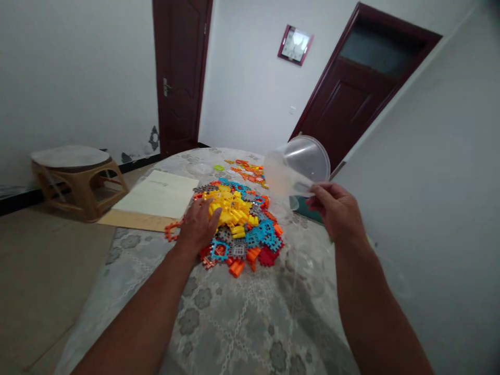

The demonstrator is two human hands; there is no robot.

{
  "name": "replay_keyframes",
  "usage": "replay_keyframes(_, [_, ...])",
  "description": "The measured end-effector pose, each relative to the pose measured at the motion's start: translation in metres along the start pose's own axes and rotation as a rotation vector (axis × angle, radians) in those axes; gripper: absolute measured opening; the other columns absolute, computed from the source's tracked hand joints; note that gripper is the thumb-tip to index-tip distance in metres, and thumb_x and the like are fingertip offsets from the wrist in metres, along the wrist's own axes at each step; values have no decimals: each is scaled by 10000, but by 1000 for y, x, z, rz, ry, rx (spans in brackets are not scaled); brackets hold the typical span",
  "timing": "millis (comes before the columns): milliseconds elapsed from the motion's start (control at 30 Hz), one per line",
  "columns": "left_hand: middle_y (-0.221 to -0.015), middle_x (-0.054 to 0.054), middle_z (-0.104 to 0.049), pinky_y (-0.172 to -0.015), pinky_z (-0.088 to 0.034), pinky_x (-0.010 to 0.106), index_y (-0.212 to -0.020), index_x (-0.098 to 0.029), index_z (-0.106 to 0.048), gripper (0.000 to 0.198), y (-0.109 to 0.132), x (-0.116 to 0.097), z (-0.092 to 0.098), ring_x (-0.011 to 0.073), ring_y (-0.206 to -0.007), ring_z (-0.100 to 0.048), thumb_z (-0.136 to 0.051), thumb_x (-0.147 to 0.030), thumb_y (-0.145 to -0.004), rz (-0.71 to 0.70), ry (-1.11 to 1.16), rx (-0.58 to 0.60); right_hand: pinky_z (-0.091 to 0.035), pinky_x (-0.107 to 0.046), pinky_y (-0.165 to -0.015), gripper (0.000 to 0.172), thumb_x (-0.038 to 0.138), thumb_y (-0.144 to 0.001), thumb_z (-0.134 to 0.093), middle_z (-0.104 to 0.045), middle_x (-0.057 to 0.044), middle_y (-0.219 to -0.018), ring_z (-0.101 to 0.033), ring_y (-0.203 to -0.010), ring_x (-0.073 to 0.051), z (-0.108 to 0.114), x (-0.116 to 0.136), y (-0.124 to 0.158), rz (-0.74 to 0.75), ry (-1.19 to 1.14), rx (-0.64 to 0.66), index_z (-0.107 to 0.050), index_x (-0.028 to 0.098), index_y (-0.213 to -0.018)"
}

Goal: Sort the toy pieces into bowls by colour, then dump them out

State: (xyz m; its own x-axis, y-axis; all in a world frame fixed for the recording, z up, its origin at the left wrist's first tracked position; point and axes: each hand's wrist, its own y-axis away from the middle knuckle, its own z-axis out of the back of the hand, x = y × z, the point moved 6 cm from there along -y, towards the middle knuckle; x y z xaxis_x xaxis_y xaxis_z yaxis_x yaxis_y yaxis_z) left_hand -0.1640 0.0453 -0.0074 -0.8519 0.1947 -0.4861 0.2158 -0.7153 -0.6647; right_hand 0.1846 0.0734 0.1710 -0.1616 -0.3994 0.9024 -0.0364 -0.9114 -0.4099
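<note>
A heap of plastic building pieces (250, 237) in blue, grey, orange and red lies on the patterned tablecloth, with yellow pieces (234, 208) on top. My left hand (199, 224) rests at the heap's left side, fingers apart and touching the yellow pieces. My right hand (334, 205) pinches the edge of a translucent plastic container (289, 166), which is tilted above the table to the right of the heap. Behind the heap lie more orange, red and yellow pieces (250, 172).
A pale sheet (160, 192) on a tan board (136, 220) lies left of the heap. A dark green object (308, 208) sits under the container. A brown stool (78, 182) stands on the floor at the left. Walls and two dark red doors are beyond.
</note>
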Motion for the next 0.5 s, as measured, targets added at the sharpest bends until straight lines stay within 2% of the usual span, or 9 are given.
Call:
replay_keyframes(100, [-1450, 198, -557, -1233, -395, 561, -1414, -168, -578, 516, -4, 1, -2, 361, -1445, -483, -468, -489, -1026, 50, 11, 31, -561, -314, -686, 334, 494, -904, -719, -745, -36, -727, -704, -669, -198, 59, 15, -3, 176, 639, -133, -773, 181, -1007])
replay_keyframes(200, [-1502, 185, -518, -1248, -375, 558, -1422, -189, -571, 533, -7, -2, 0, 369, -1473, -454, -504, -504, -997, 48, 25, 25, -548, -348, -823, 271, 390, -956, -621, -804, -93, -882, -747, -818, -240, 92, 2, -5, 226, 1090, -103, -789, 182, -1001])
replay_keyframes(333, [-1536, 188, -500, -1268, -338, 565, -1430, -191, -560, 549, -5, -3, 2, 375, -1490, -435, -486, -522, -999, 25, 6, 24, -515, -327, -890, 268, 327, -1001, -575, -814, -127, -1090, -749, -981, -255, 107, -44, -4, 101, 1458, 76, -801, 193, -1056])
replay_keyframes(433, [-1534, 206, -508, -1269, -323, 582, -1429, -172, -560, 571, -4, 0, 1, 383, -1486, -434, -459, -542, -1005, 17, -33, 21, -506, -316, -841, 284, 331, -1027, -560, -813, -124, -1095, -749, -984, -257, 109, -73, 1, -30, 1546, 184, -808, 219, -1106])
replay_keyframes(500, [-1517, 212, -525, -1272, -314, 588, -1423, -165, -563, 578, -4, 2, 0, 383, -1487, -433, -446, -548, -1007, 5, -51, 26, -503, -316, -822, 285, 322, -1029, -558, -810, -127, -1097, -748, -997, -265, 107, -86, 4, -68, 1551, 234, -812, 221, -1109])
